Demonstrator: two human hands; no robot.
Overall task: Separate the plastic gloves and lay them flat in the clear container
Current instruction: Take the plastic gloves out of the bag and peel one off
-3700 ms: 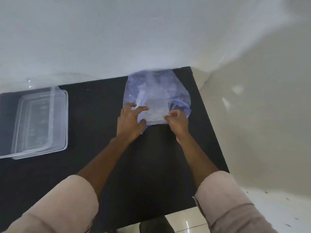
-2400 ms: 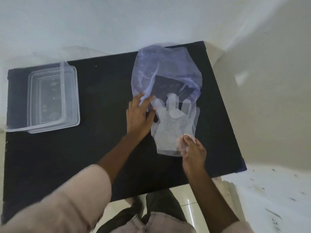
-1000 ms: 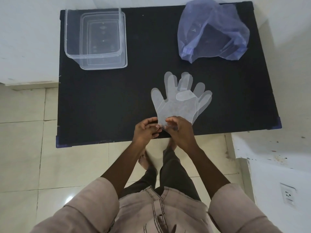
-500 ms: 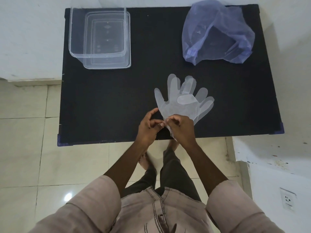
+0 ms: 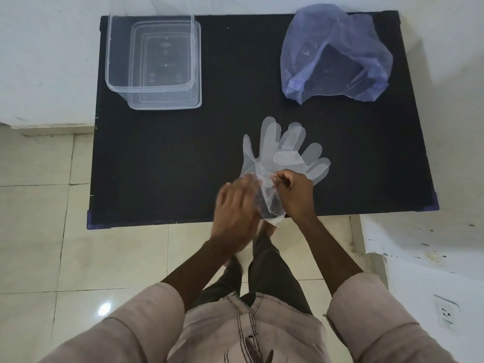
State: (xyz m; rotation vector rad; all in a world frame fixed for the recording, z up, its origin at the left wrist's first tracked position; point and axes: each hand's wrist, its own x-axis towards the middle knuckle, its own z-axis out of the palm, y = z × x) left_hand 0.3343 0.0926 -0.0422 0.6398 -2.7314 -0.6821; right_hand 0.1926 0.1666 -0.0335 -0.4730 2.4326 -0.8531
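The left hand (image 5: 235,213) is smeared by motion blur, so its fingers (image 5: 246,183) cannot be told apart, nor whether they touch the thin, clear plastic gloves (image 5: 282,155). The gloves overlap, and their number cannot be counted. Their cuff ends are covered by both hands; the right hand (image 5: 296,195) hides its own grip on the film. What lies inside the crumpled bluish see-through plastic bag (image 5: 335,53) is unclear. The person's sleeves and shirt are cut off by the bottom edge.
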